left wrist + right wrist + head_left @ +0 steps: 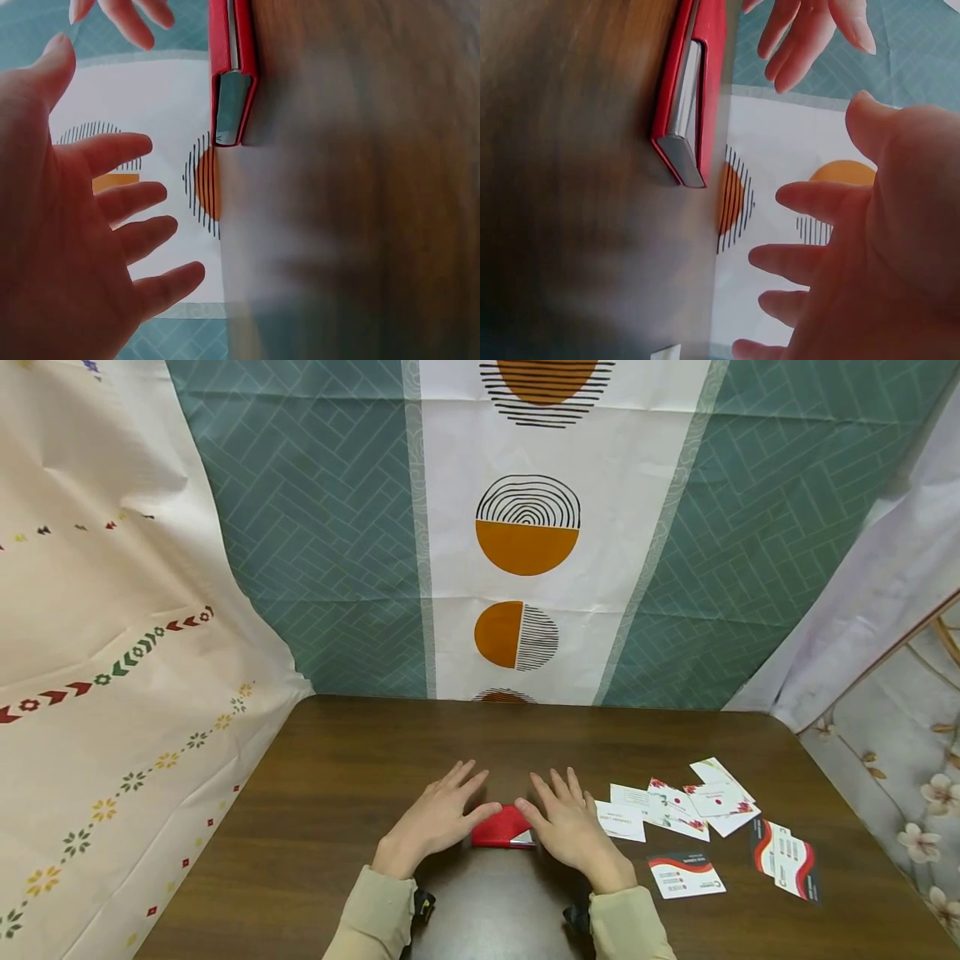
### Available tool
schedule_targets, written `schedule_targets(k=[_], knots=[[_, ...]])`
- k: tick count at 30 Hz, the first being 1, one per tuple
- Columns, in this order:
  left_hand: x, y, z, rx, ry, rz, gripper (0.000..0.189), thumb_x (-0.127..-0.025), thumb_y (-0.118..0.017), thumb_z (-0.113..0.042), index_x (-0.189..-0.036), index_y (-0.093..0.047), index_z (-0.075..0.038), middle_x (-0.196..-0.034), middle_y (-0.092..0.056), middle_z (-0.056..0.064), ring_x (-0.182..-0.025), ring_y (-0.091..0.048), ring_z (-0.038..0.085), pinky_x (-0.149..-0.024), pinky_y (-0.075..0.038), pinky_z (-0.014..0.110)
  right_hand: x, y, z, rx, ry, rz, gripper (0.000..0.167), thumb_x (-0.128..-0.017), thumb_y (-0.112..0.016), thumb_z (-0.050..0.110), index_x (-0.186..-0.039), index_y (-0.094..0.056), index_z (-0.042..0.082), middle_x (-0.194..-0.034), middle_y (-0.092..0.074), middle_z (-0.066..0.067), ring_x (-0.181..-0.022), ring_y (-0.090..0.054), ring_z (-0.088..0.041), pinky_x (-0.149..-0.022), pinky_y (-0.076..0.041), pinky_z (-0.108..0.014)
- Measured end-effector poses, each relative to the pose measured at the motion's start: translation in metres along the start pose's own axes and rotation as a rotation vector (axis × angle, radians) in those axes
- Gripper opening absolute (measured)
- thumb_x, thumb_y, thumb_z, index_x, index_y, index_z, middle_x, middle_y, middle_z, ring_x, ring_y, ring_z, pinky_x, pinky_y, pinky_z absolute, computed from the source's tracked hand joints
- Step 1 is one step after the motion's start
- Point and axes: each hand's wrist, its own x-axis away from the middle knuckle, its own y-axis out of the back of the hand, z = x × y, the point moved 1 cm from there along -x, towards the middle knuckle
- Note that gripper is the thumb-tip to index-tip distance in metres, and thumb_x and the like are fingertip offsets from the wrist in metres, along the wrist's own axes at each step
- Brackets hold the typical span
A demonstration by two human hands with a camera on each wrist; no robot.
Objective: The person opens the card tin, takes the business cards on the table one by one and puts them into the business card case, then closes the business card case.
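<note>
A red card case (pixel 495 828) with a silvery metal edge lies on the table between my hands. In the left wrist view the red case (pixel 218 45) shows its narrow end, and its metal side is visible in the right wrist view. My left hand (pixel 435 817) is just left of the case, fingers spread and holding nothing. On the other side, my right hand (pixel 570 828) has its fingers spread as well, and its grasp is bare. Both wrist views show the palms raised off the tabletop, apart from the case.
Several white cards with red floral prints (pixel 678 810) overlap to the right of my right hand. Nearer me lies a black, red and white card (pixel 686 875), with similar overlapping cards (pixel 795 864) further right. The brown table (pixel 300 860) meets patterned cloth at its back and sides.
</note>
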Motion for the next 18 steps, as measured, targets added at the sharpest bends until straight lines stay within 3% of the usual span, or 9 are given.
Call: schedule_targets(k=[11,18], knots=[[0.0007,-0.0040,-0.0017,0.011,0.027,0.036,0.084,-0.090,-0.035,-0.076,-0.149,-0.044,-0.017,-0.156,-0.033,0.009,-0.141,-0.032,0.032,-0.109,-0.028,0.059,-0.0021,-0.0058,0.0025,-0.024,0.024,0.045,0.070,-0.097,-0.047,0.058,-0.147,-0.046,0.009,-0.152,-0.034,-0.023,-0.145,-0.009,-0.046,-0.109,-0.011,-0.069],[-0.0003,-0.0046,-0.0058,-0.029,-0.003,0.076,0.080,-0.083,-0.060,-0.068,-0.144,-0.051,-0.017,-0.147,-0.047,0.007,-0.127,-0.051,0.030,-0.103,-0.039,0.053,-0.0039,-0.0038,0.0026,0.003,0.072,0.060,0.063,-0.091,-0.064,0.047,-0.138,-0.055,0.006,-0.139,-0.049,-0.022,-0.139,-0.023,-0.049,-0.106,-0.021,-0.070]])
